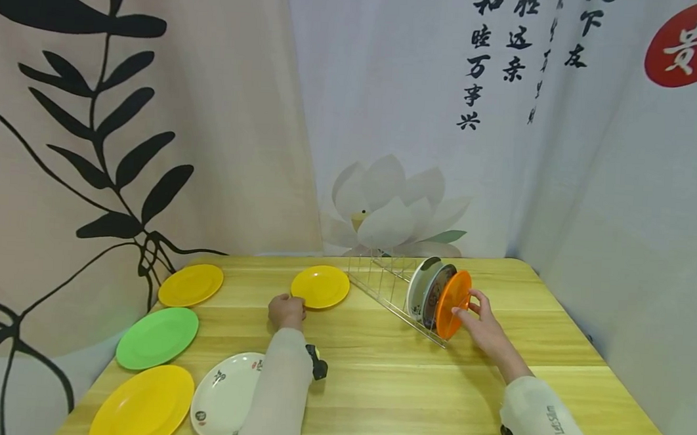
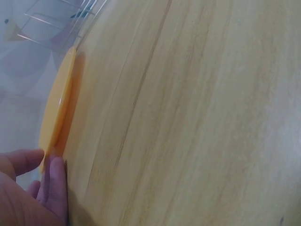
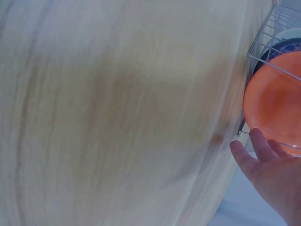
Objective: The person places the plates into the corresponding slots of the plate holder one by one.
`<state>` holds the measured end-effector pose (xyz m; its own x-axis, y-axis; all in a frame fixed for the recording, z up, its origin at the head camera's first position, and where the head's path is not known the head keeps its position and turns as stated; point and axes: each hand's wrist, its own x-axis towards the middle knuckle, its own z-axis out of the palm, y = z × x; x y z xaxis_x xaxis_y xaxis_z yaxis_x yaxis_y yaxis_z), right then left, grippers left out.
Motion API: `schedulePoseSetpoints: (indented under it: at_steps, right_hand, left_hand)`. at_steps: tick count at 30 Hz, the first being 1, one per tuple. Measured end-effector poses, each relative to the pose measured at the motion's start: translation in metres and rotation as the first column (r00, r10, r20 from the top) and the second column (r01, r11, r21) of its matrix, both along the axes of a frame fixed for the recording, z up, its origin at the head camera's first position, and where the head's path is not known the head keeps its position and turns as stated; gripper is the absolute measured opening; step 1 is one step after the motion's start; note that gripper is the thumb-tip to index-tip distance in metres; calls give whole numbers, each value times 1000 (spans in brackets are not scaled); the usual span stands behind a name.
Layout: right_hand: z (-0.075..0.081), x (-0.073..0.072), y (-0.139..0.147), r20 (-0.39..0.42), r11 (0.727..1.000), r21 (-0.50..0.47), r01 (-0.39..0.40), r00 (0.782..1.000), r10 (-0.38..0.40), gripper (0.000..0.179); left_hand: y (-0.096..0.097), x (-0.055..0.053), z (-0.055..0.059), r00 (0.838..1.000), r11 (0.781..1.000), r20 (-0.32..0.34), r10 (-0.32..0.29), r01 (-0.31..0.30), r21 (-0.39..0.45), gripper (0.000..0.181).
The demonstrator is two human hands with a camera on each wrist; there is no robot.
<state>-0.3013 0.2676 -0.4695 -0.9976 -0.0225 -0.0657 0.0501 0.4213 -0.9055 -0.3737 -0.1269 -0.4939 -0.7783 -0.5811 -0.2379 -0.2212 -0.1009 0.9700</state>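
My left hand [image 1: 287,311] pinches the near left rim of a small yellow plate [image 1: 320,286] on the table. In the left wrist view the thumb lies over the rim and the fingers sit under it. On the right, an orange plate [image 1: 453,305] stands on edge at the near end of a wire dish rack [image 1: 388,303]. My right hand [image 1: 487,330] is at that plate with its fingers spread, the fingertips [image 3: 256,134] at its edge; whether they touch it is hard to tell. Behind it stand a dark patterned plate [image 1: 433,294] and pale plates [image 1: 418,288].
Along the left side of the wooden table [image 1: 375,390] lie a yellow plate [image 1: 191,285], a green plate [image 1: 157,337], a larger yellow plate [image 1: 142,404] and a white patterned plate [image 1: 223,395]. My left sleeve partly covers the white one. Curtains [image 1: 401,115] hang behind the table.
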Motion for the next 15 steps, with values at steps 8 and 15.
schedulePoseSetpoints:
  at_steps: [8, 15]
  right_hand:
    - [-1, 1, -1, -7, 1000, -5, 0, 1000, 0, 78]
    - [-2, -1, 0, -13, 1000, -1, 9, 1000, -9, 76]
  left_hand:
    - [-1, 1, 2, 999, 1000, 24, -24, 24, -7, 40]
    - [0, -1, 5, 998, 999, 26, -53, 53, 7, 32]
